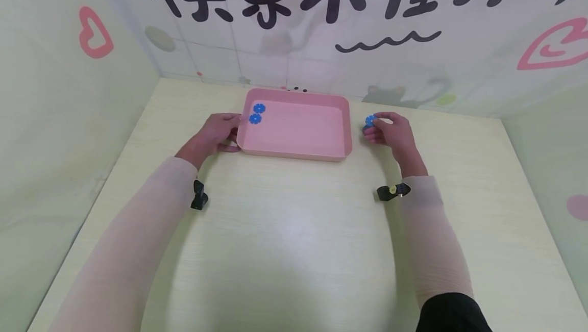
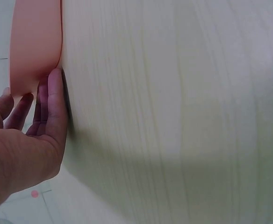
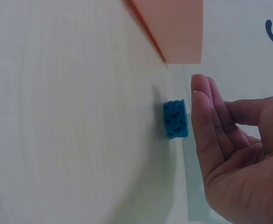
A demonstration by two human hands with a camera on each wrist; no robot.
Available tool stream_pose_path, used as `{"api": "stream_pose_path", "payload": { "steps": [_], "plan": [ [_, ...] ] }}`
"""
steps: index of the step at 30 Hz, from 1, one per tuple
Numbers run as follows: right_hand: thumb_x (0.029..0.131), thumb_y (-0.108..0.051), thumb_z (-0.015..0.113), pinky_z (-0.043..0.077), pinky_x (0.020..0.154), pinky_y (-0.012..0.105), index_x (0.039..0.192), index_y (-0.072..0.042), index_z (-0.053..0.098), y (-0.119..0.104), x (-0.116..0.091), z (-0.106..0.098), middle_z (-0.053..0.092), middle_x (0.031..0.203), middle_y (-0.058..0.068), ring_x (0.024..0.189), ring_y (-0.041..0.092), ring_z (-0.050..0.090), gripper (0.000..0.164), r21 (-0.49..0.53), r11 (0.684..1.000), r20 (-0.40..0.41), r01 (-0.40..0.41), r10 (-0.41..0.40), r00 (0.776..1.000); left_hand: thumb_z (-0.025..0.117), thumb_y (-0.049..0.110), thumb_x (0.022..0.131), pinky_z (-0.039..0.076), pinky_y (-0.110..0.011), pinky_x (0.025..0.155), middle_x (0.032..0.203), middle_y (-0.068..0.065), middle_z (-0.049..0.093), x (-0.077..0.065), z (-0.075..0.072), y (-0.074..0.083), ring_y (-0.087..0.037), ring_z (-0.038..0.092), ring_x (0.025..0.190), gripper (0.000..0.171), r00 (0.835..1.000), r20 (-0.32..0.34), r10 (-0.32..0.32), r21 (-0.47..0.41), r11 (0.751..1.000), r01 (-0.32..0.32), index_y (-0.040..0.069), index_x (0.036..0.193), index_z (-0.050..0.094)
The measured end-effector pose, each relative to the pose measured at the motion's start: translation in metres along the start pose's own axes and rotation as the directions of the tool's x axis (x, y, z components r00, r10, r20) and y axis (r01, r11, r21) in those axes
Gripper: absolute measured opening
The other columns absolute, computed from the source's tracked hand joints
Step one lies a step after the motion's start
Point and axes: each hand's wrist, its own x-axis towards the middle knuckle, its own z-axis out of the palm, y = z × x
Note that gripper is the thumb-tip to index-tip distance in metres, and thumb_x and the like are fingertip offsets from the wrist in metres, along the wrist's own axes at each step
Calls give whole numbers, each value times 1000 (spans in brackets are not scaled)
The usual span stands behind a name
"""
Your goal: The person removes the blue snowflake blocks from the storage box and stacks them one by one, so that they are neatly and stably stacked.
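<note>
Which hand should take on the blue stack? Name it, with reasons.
The right hand, most likely: it is right at the blue stack, off the right end of the pink tray. The left hand grips the tray's opposite end, so it would have to reach across.

Pink tray (image 1: 308, 125), blue discs (image 1: 259, 108) inside, stack (image 3: 176, 119) beside

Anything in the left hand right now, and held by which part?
The left hand appears to hold the pink tray by its left end.

Near its far edge, a pale table (image 1: 294, 230) carries a pink tray (image 1: 303, 130) and, nearer the right edge, a blue stack (image 3: 176, 119).
</note>
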Motion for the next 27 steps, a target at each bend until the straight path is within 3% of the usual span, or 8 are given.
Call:
{"api": "stream_pose_path", "payload": {
  "steps": [9,27],
  "plan": [
    [101,-17,53,59,65,27,137,2,46,6,2,-1,70,71,-3,63,11,70,41,-53,997,23,-58,59,998,44,39,104,59,-35,75,110,-11,58,1,-2,-2,-21,59,88,46,1000,2,4,-10,1000,-4,22,146,46],
    [102,-17,51,59,64,27,142,2,42,11,4,1,69,70,-1,63,11,70,44,-54,993,22,-107,109,994,46,39,103,59,-34,76,110,-10,58,0,-1,2,-19,59,87,45,1000,3,-4,-10,1000,4,23,145,48]
  ]
}}
